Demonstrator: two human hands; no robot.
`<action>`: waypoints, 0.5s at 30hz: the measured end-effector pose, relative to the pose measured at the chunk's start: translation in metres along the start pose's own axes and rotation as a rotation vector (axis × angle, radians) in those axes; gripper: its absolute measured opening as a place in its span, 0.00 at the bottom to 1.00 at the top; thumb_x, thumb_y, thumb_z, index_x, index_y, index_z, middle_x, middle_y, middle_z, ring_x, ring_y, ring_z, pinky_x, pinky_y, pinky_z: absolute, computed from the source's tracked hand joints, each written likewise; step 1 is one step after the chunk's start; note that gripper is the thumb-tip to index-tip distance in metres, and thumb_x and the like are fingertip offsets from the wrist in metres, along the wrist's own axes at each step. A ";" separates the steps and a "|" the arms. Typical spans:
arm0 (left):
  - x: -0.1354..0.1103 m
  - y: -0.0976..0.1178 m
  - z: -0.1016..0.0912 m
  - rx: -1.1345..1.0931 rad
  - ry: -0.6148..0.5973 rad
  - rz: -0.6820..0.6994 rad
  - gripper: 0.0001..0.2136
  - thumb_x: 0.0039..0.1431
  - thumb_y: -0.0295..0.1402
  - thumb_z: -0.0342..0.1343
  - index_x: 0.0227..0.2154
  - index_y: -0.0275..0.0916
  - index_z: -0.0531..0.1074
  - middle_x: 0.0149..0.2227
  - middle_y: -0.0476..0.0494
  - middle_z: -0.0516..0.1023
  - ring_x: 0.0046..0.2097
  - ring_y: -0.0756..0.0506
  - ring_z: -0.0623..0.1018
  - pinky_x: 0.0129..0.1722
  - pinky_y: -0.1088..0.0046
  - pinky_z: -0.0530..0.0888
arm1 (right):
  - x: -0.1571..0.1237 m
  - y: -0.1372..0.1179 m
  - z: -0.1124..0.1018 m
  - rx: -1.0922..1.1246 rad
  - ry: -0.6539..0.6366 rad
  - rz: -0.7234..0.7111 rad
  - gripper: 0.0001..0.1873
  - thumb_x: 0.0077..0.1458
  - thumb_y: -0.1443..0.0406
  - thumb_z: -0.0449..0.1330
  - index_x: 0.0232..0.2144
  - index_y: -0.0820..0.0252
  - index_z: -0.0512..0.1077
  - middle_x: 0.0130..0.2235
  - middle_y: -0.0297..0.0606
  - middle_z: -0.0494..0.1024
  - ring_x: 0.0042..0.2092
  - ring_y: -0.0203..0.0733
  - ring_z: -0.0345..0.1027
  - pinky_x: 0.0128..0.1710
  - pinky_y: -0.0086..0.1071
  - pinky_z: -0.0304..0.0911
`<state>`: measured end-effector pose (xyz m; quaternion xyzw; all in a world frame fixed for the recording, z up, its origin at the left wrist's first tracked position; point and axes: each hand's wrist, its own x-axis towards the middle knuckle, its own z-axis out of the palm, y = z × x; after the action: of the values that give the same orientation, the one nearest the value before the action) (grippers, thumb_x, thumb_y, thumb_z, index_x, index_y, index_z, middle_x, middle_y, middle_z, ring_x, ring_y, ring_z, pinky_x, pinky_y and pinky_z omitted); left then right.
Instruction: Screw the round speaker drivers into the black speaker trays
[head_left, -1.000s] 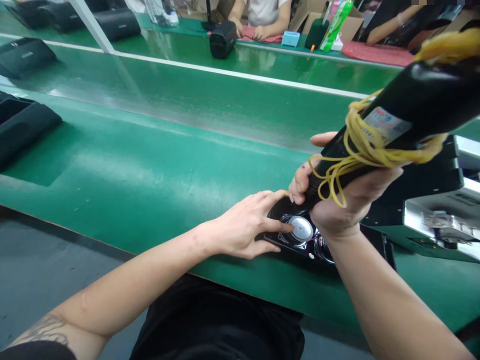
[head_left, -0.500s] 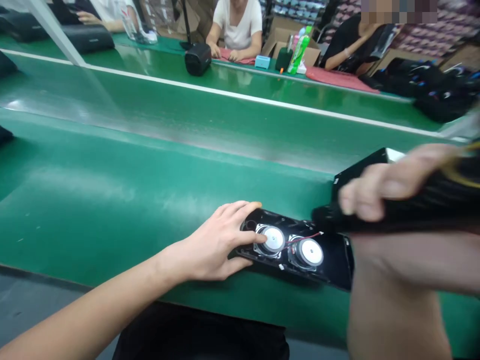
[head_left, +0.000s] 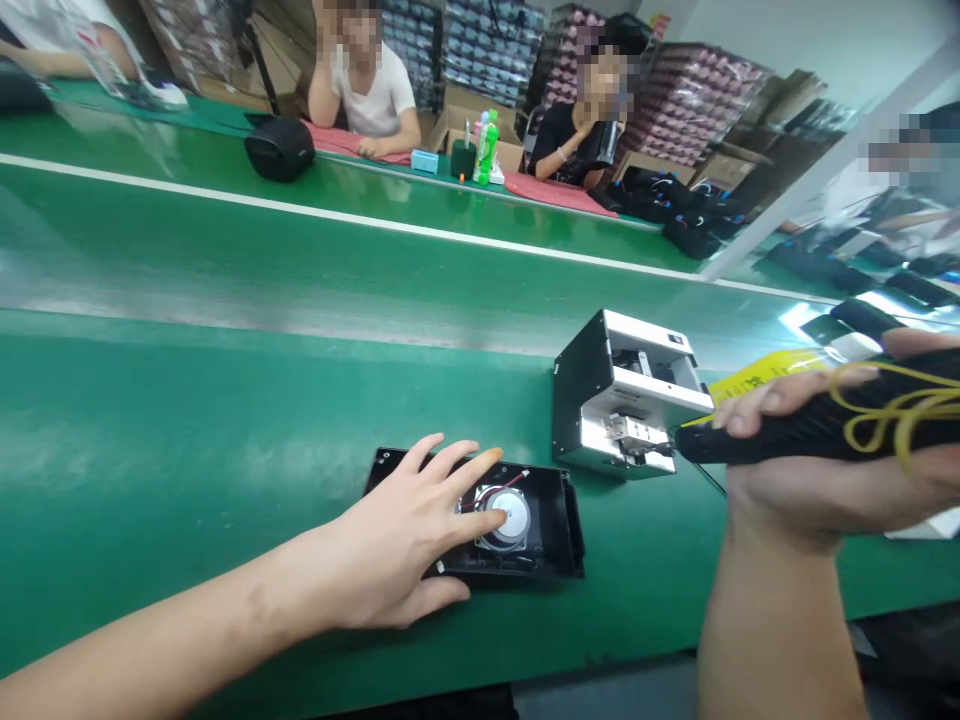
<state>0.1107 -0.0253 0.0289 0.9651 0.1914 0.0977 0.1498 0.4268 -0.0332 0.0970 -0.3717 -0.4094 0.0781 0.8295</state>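
My left hand [head_left: 405, 535] lies with fingers spread over a black speaker housing [head_left: 559, 520] on the green bench. Its index fingertip is at a round silver speaker driver [head_left: 514, 518], while the palm hides the housing's left part. A thin red and black wire with a white plug shows inside the housing. My right hand [head_left: 810, 500] is wrapped round a black electric screwdriver [head_left: 784, 430] with a yellow cord looped on it. The screwdriver's nose is by the front of a black and silver screw feeder [head_left: 581, 400]; whether they touch I cannot tell.
Behind my right hand is a yellow package [head_left: 776, 370]. A white-edged conveyor strip [head_left: 420, 228] runs beyond the bench. Across it sit several people near a black speaker [head_left: 279, 150], a green bottle [head_left: 487, 150] and a blue box [head_left: 424, 161].
The view has swung right, bringing the screw feeder fully into sight. My left hand has slid from the housing's end to over the drivers. The screwdriver has moved from above the housing to the feeder.
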 end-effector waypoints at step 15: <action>0.001 0.002 0.000 0.008 -0.022 -0.061 0.28 0.59 0.36 0.67 0.63 0.52 0.72 0.76 0.33 0.56 0.70 0.23 0.65 0.63 0.35 0.68 | 0.000 0.015 0.004 -0.034 -0.071 -0.045 0.29 0.64 0.41 0.57 0.46 0.55 0.83 0.31 0.34 0.61 0.23 0.38 0.57 0.12 0.25 0.55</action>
<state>0.1123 -0.0270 0.0295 0.9603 0.2197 0.0819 0.1509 0.4265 -0.0208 0.0883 -0.3735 -0.4481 0.0654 0.8096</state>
